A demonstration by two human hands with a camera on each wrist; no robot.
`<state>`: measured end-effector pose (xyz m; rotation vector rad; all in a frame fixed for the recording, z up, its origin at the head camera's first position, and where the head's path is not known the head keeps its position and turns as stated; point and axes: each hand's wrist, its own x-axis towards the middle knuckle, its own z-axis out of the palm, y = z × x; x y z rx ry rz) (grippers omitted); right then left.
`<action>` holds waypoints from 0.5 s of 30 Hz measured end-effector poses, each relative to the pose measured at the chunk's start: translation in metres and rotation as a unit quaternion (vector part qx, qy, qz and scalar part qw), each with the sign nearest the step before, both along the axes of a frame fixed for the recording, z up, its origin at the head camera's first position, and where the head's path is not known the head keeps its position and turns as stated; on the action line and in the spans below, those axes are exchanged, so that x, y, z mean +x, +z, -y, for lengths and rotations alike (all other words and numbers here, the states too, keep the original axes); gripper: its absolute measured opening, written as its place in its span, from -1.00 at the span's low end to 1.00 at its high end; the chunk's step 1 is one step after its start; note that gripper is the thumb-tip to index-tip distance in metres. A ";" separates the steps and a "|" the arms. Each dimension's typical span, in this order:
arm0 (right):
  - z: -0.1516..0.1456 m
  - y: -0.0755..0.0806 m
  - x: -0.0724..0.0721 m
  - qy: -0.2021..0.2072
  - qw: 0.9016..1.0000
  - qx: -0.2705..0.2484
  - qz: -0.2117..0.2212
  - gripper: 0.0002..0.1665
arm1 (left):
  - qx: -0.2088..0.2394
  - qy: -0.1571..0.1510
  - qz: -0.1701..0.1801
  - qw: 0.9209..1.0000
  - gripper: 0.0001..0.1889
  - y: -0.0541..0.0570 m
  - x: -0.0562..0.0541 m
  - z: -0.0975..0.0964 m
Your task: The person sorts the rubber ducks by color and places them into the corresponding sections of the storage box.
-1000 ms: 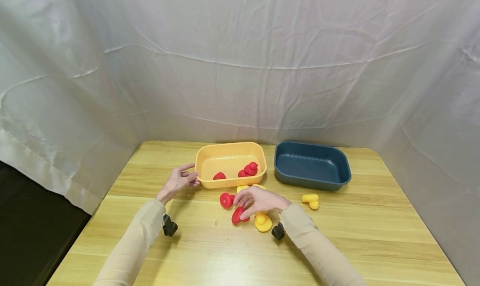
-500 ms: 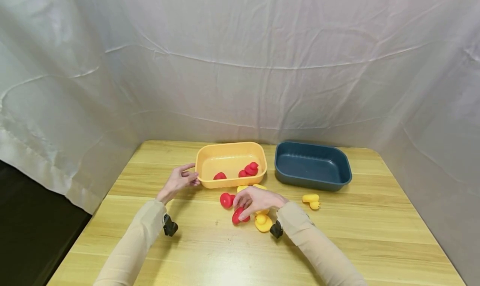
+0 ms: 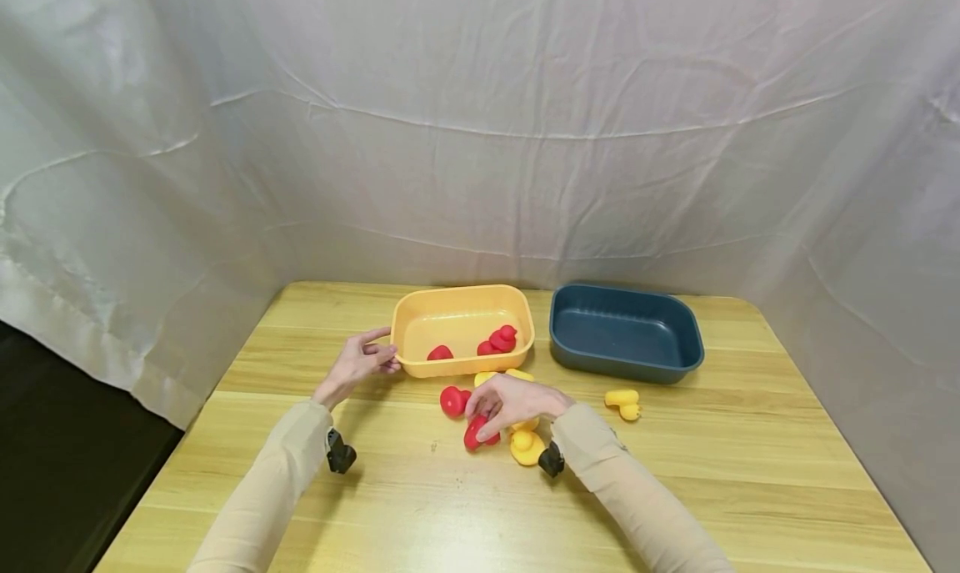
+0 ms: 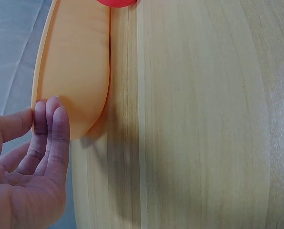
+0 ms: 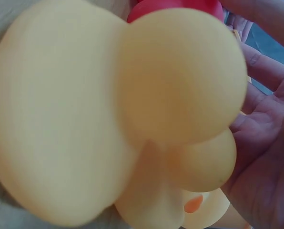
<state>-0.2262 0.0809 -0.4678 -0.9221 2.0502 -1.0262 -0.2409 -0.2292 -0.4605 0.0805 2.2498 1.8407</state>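
Table (image 3: 405,506) edges run out at 8 and 4 o'clock from the right hand (image 3: 517,398), with plain wood grain spreading between them on the near side; the far edge meets a pale curtain (image 3: 525,139) at 12. Only a narrow strip of wood separates the orange tub (image 3: 450,369) at 11 from the dark blue tub (image 3: 622,364) at 1.

The right hand grasps a red toy (image 3: 472,434) at its 7 o'clock, thumb on the near side, fingers bent over beyond; the toy is down among the others, short of the tubs. The left hand (image 3: 356,369) touches the orange tub's corner at the tub's 8 o'clock, fingers nearly straight.

Crowding the right hand are a second red toy (image 3: 452,402) at 9, a yellow duck (image 3: 527,448) at 5 and yellow toys (image 3: 486,379) at 12, tight against the orange tub. Another yellow toy (image 3: 620,397) sits well apart at 3. Red toys (image 3: 502,338) lie inside the orange tub.

The right wrist view shows an orange beak (image 5: 193,204), tucked beneath larger yellow shapes; the left wrist view shows fingertips (image 4: 61,117) against the orange tub's wall.
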 end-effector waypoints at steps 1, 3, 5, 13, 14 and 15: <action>0.000 0.000 0.000 0.001 1.000 0.002 -0.001 -0.61 | 0.001 0.000 0.000 1.000 -0.37 0.000 0.000 0.000; 0.001 0.000 0.000 0.000 1.000 0.006 -0.004 -0.61 | 0.003 0.001 0.001 1.000 -0.37 0.000 0.000 0.000; 0.001 -0.001 -0.001 -0.003 1.000 0.009 -0.004 -0.62 | 0.005 0.001 0.001 1.000 -0.37 0.000 0.000 0.000; 0.001 -0.001 0.000 -0.015 1.000 0.016 0.000 -0.61 | 0.001 0.003 0.001 1.000 -0.38 0.000 0.001 0.000; 0.001 -0.001 0.000 -0.014 1.000 0.015 0.000 -0.61 | -0.001 0.003 0.000 1.000 -0.38 0.000 0.000 0.000; 0.001 -0.001 -0.001 -0.013 1.000 0.014 -0.002 -0.60 | -0.002 0.003 0.000 1.000 -0.38 0.000 0.000 0.000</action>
